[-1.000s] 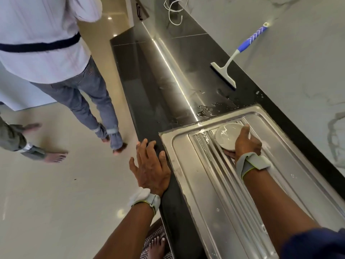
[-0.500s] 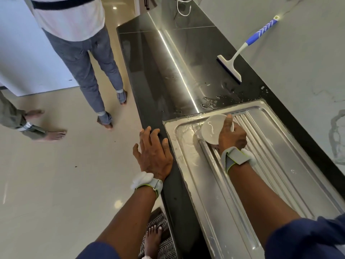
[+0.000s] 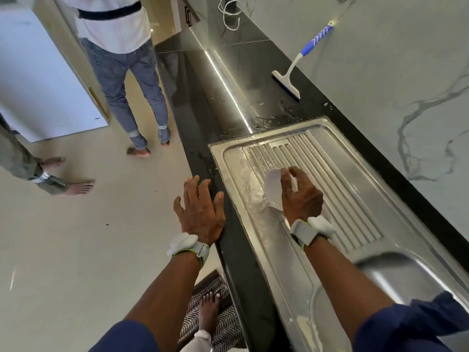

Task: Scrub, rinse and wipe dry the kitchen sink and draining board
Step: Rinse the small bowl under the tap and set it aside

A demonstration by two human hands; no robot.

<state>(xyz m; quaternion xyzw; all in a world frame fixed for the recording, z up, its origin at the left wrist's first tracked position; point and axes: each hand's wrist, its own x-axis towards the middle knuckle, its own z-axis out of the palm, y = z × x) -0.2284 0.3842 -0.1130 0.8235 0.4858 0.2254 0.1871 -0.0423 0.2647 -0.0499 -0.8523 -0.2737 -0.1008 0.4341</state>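
While the right hand (image 3: 300,196) curls its fingers over a white pad (image 3: 272,189) and presses it onto the ribbed draining board (image 3: 342,189), the left hand (image 3: 199,214) lies flat, fingers spread, on the front edge of the black countertop (image 3: 198,97). Soapy film wets the board's left part; the sink bowl (image 3: 401,275) adjoins it on the near side. Past the board, water beads on the glossy counter, and a blue-handled squeegee (image 3: 308,45) leans against the marble-veined wall (image 3: 393,85) — its head on the counter. A barefoot person in jeans (image 3: 127,80) stands on the pale floor (image 3: 76,250); a striped mat (image 3: 223,323) lies underfoot.
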